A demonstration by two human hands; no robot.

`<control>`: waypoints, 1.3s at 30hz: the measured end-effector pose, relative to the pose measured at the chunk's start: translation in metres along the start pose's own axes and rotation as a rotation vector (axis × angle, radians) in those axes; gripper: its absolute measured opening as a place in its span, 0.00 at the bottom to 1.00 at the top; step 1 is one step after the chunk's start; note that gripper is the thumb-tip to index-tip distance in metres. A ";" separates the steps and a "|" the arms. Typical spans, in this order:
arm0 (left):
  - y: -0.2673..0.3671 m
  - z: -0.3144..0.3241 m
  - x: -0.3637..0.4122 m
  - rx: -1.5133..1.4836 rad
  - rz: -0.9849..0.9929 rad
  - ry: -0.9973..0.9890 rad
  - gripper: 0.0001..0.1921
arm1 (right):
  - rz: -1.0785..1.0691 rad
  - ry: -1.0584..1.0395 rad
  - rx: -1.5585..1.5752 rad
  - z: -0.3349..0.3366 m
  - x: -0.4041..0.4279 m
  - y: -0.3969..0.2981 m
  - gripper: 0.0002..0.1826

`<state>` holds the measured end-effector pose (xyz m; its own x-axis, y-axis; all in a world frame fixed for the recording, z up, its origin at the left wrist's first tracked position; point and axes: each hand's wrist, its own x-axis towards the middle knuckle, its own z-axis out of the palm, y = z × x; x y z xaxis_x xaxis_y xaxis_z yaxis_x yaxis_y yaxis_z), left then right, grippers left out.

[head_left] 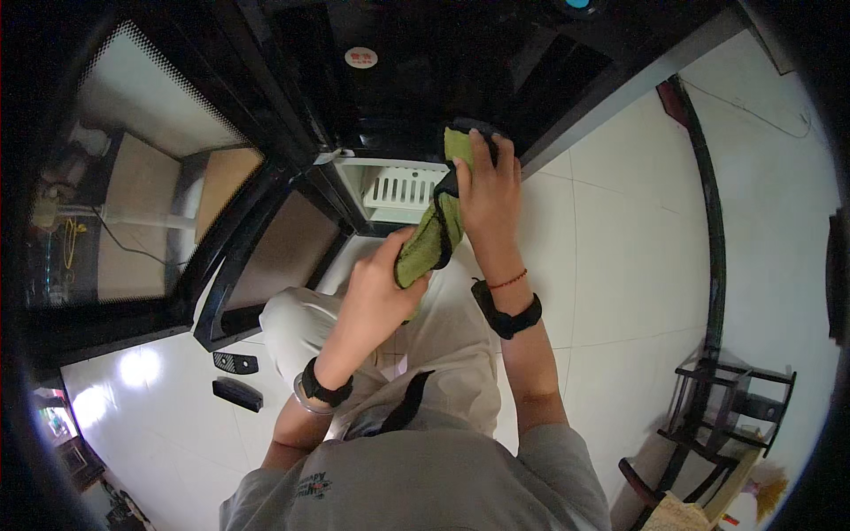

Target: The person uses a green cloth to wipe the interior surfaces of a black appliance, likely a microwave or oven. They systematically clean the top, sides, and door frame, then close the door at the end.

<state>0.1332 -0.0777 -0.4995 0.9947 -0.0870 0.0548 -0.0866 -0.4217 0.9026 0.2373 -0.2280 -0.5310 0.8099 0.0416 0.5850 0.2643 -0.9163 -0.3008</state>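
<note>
A green cloth with black edging stretches, bunched and twisted, between my two hands. My left hand grips its lower end above my knees. My right hand has its fingers around the upper end, close to the lower edge of a glossy black cabinet front. Whether the cloth touches that front is hard to tell. Just left of the cloth, a pale compartment with a white slotted panel shows in the cabinet's opening. A black-framed door with a glass pane swings out at the left.
A larger glass panel at the left reflects the room. Two small black objects lie on the pale tiled floor. Black skirting follows the right wall, with a black frame rack against it.
</note>
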 end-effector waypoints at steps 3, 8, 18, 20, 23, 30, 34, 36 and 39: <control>0.002 0.000 0.000 0.001 0.019 -0.002 0.24 | 0.026 -0.019 0.013 0.001 0.002 0.004 0.19; 0.001 -0.002 0.002 0.002 0.056 0.011 0.24 | -0.025 0.015 0.000 -0.010 0.011 -0.001 0.18; 0.002 0.001 0.007 0.013 0.071 0.033 0.25 | -0.033 0.164 -0.224 0.001 0.013 0.001 0.13; 0.001 0.005 0.009 -0.006 0.105 0.012 0.25 | 0.016 0.137 -0.254 0.002 0.012 0.002 0.12; 0.001 0.005 0.009 0.004 0.105 0.015 0.25 | -0.006 0.062 -0.234 -0.008 0.017 -0.008 0.10; 0.005 0.006 0.007 -0.010 0.085 0.001 0.25 | 0.050 -0.044 -0.229 -0.008 0.025 -0.010 0.04; 0.004 0.005 0.006 0.000 0.092 0.001 0.26 | 0.085 -0.035 -0.189 -0.010 0.024 -0.009 0.06; 0.004 0.005 0.005 0.009 0.106 0.011 0.26 | 0.089 -0.036 -0.178 -0.014 0.024 -0.008 0.06; 0.005 0.004 0.004 0.015 0.100 0.017 0.26 | 0.024 0.149 -0.133 -0.024 0.029 -0.010 0.08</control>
<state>0.1368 -0.0839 -0.4970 0.9818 -0.1139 0.1521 -0.1865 -0.4248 0.8859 0.2453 -0.2272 -0.4927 0.7264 -0.0311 0.6866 0.1667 -0.9612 -0.2200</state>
